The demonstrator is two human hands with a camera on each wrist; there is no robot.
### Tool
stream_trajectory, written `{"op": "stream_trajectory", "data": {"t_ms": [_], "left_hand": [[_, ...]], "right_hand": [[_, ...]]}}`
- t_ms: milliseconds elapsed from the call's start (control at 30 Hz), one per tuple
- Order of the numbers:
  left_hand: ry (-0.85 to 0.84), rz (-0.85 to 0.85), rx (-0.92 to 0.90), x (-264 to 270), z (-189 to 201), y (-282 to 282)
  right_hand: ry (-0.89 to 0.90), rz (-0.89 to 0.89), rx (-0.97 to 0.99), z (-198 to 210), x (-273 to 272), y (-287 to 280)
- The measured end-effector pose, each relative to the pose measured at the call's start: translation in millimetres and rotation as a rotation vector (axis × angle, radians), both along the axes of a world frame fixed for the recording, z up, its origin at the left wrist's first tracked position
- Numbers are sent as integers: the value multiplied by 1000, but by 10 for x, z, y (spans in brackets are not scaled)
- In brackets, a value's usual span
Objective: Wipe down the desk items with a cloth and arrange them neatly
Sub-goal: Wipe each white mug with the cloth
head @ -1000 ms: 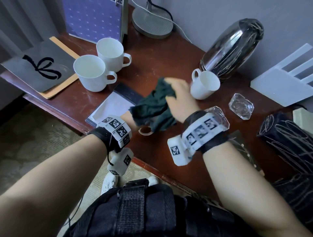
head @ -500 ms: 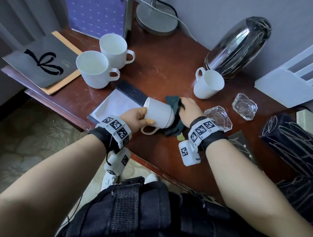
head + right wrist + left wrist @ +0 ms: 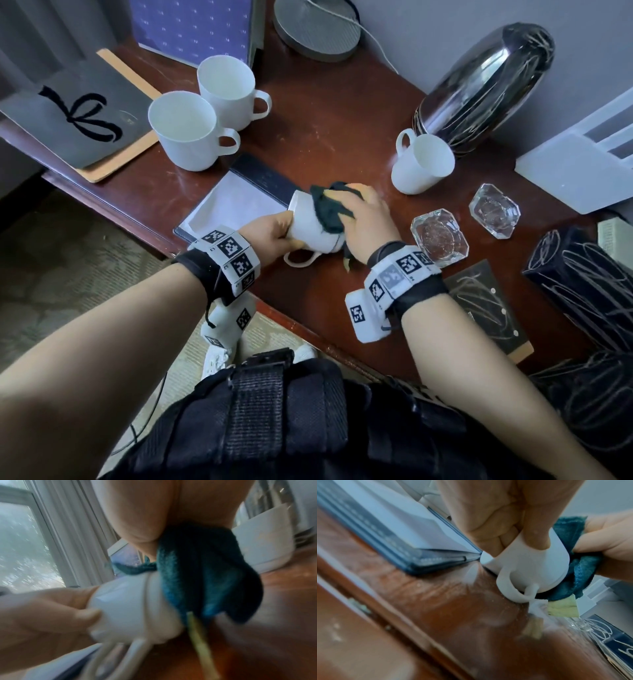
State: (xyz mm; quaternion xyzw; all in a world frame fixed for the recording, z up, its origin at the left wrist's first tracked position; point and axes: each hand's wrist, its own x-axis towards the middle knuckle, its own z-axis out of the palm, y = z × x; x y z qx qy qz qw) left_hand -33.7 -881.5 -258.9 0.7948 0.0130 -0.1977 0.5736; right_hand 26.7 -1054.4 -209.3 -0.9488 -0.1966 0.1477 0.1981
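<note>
At the near edge of the bench (image 3: pixel 329 113), about six o'clock from its middle, a white ceramic mug (image 3: pixel 310 228) is held on its side just above the wood, handle hanging down toward the person. The left hand (image 3: pixel 274 233) grips it at the mouth end, fingers curled over the rim and thumb on the wall, while the right hand (image 3: pixel 368 219) is closed round a bunched dark teal cloth (image 3: pixel 330 209) pressed against the mug's base. The mug looks light and rigid but glazed, so likely slick and chip-prone (the bench is hard wood); the rim-and-wall hold seems safer than the thin handle. The cloth is soft and shapes itself to the curve. Two more mugs (image 3: pixel 191 132) stand at ten o'clock, another (image 3: pixel 423 164) at two, with two glass ashtrays (image 3: pixel 440 238) at three.
</note>
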Motion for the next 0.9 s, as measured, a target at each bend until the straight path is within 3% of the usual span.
{"op": "stream_trajectory", "data": {"t_ms": [100,267,400,567,633,733,833,900], "left_hand": [[59,21,-112,-1,-57,2],[171,265,-458,41,116,-80],[220,472,-641,93,298,-62],[228,502,-767,166,515,-38],[254,497,-797,181,552,-43],[259,451,-817,181,611,-84],[207,404,-810,184,639,-116],[191,409,-806,179,624,-97]], "right_hand": [[80,-144,-14,-43,37,-179],[1,-399,298,101,-5,-331],[-89,-411,420,312,-18,-361],[-190,-430,566,473,-81,-366],[-295,-367,622,538,-107,-311],[-403,-83,582,574,-147,-120],[-466,229,269,454,-252,91],[-521,243,127,365,-277,91]]}}
